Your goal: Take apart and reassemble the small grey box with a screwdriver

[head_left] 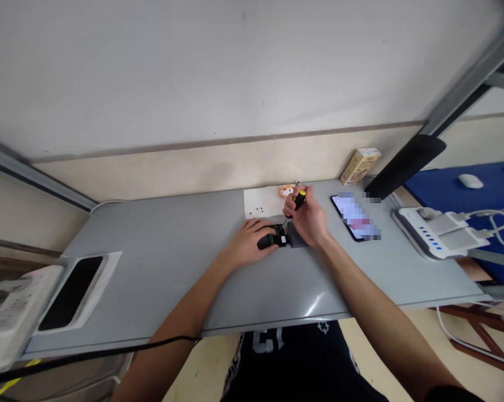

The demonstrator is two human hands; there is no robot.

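Note:
At the middle of the grey table, my left hand is closed on a small black device with a green part showing, its fingers over the device's far side. My right hand grips a black and yellow screwdriver, tilted, with its thin shaft pointing down at the device. The exact contact of the tip is too small to tell. Beneath my right hand, a dark grey block sits against the device's right side. Behind the hands lies a white sheet with several tiny dark screws on it.
An orange animal-face item lies at the sheet's right. Further right are a lit phone, a yellow box, a black cylinder and a power strip. A dark phone lies left; a black cable crosses the front edge.

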